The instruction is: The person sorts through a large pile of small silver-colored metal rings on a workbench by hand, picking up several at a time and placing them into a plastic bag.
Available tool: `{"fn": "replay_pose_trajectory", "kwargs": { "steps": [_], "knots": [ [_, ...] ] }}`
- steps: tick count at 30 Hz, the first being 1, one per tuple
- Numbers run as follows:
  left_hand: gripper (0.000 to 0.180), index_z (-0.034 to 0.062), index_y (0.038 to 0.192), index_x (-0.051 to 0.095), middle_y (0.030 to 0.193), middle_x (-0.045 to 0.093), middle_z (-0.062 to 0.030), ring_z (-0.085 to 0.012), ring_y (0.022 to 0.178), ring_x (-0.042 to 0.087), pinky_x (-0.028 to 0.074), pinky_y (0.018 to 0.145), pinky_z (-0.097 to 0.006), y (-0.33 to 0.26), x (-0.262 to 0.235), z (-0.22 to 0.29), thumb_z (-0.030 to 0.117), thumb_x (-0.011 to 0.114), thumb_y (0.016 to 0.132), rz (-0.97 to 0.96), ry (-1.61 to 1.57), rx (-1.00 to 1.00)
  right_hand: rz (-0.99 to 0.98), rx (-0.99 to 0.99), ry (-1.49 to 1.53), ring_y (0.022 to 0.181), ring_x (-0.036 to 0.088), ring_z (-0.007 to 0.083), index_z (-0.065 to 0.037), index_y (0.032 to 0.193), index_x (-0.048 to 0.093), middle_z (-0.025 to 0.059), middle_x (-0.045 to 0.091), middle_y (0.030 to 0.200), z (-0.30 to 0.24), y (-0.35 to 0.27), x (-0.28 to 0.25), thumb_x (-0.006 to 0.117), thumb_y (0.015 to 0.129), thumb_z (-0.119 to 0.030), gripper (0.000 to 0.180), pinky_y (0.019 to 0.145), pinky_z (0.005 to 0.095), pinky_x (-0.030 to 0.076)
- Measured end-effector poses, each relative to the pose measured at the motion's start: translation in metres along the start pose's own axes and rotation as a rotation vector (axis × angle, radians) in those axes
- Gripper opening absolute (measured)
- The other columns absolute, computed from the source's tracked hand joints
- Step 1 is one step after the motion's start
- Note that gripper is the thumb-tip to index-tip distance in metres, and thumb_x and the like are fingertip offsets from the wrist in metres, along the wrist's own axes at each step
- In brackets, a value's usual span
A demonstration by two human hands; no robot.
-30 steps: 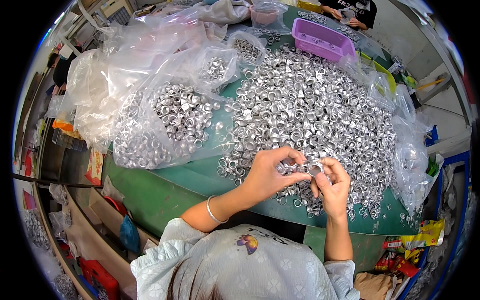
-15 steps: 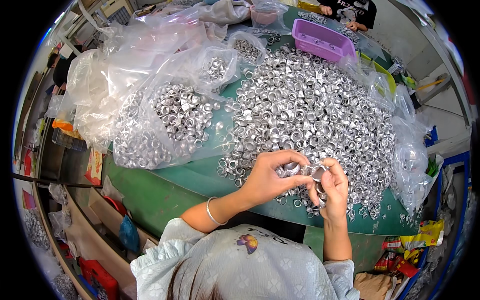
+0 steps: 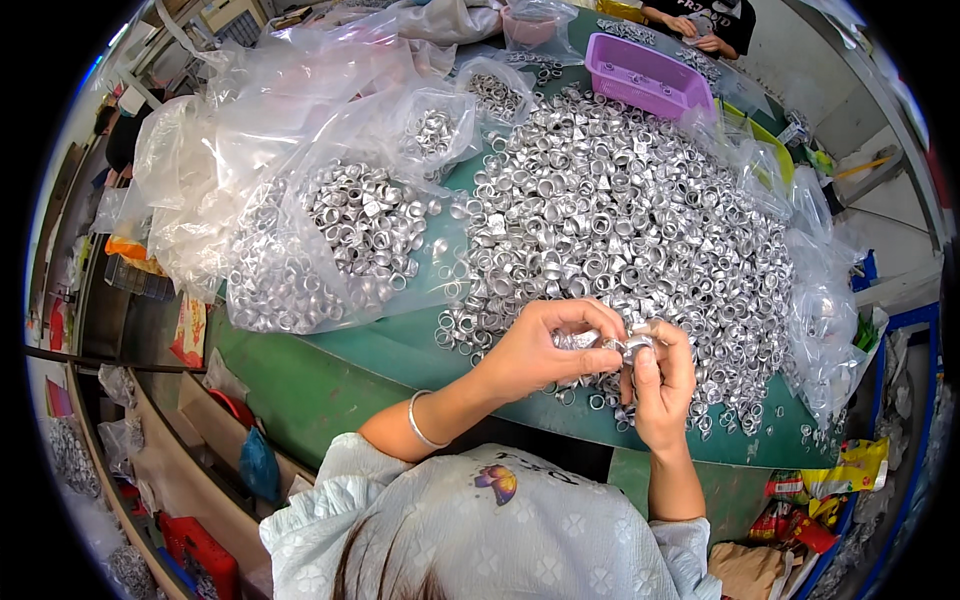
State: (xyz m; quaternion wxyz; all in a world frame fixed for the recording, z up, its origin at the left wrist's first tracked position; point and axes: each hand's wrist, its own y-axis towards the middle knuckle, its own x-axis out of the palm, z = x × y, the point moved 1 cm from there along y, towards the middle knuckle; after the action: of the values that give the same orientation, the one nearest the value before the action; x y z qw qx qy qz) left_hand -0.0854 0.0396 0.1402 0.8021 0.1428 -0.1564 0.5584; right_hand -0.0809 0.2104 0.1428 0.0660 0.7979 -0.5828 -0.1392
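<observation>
Close together over the near edge of a big pile of silver metal rings [image 3: 610, 200], my two hands almost meet. My left hand [image 3: 548, 345], with a bangle at its wrist, is closed, and silver rings show between its thumb and curled fingers. In my right hand [image 3: 662, 385] a silver ring [image 3: 637, 347] is pinched between thumb and forefinger, its side turned toward me. The left fingertips touch or nearly touch that ring. How many rings the left palm holds is hidden.
Left of the pile lies a clear plastic bag [image 3: 290, 250] with rings inside. A purple basket [image 3: 650, 80] stands behind the pile, beside a yellow-green basin [image 3: 770, 145]. Across the green table [image 3: 400, 350], another person's hands [image 3: 700, 35] hold something small. More clear bags edge the right side.
The ring in my right hand has turned from face-on to side-on, and my right thumb has come up over it. Across the table, the other person's hands have come together.
</observation>
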Motion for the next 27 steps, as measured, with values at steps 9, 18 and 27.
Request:
{"fn": "replay_pose_trajectory", "kwargs": {
  "steps": [9, 18, 27],
  "knots": [
    [0.01, 0.0002, 0.087, 0.058, 0.099, 0.056, -0.0093, -0.0047, 0.055, 0.046, 0.034, 0.043, -0.017, -0.007, 0.009, -0.008, 0.002, 0.064, 0.079, 0.095, -0.205, 0.084, 0.045, 0.036, 0.17, 0.05, 0.044, 0.0035, 0.002, 0.103, 0.041, 0.0052, 0.055, 0.073, -0.005, -0.003, 0.008, 0.049, 0.091, -0.009, 0.019, 0.043, 0.0185, 0.033],
    [0.014, 0.002, 0.083, 0.057, 0.096, 0.057, -0.0071, -0.013, 0.087, 0.054, 0.043, 0.081, -0.027, -0.012, 0.003, -0.005, 0.006, 0.069, 0.075, 0.147, 0.109, 0.153, -0.146, 0.1, -0.148, 0.07, 0.057, 0.0143, 0.003, 0.099, 0.046, 0.012, 0.059, 0.084, -0.01, -0.003, 0.0, 0.053, 0.087, -0.004, 0.015, 0.062, 0.0256, 0.045],
    [0.017, 0.0006, 0.076, 0.057, 0.097, 0.06, -0.0112, -0.0084, 0.067, 0.052, 0.04, 0.057, -0.021, -0.009, 0.001, -0.007, 0.007, 0.072, 0.074, 0.145, 0.241, 0.296, 0.13, -0.302, -0.436, 0.063, 0.059, 0.0218, 0.006, 0.091, 0.057, 0.0141, 0.06, 0.078, -0.02, 0.005, 0.009, 0.058, 0.081, 0.001, 0.011, 0.059, 0.0298, 0.047]
  ]
}}
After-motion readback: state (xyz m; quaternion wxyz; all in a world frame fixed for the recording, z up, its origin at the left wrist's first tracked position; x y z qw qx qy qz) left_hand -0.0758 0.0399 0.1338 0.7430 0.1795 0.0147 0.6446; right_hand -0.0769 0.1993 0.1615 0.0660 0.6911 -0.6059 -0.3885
